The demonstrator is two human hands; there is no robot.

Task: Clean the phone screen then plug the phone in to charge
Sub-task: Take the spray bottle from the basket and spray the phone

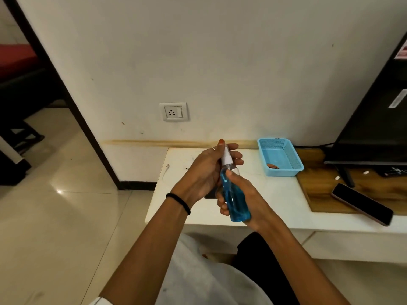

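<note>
Blue spray bottle (pixel 234 194) in both hands

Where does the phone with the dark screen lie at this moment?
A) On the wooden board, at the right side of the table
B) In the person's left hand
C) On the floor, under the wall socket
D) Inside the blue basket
A: the phone lies flat on the wooden board, right of the blue basket, while the left hand and right hand hold only the spray bottle.
</note>
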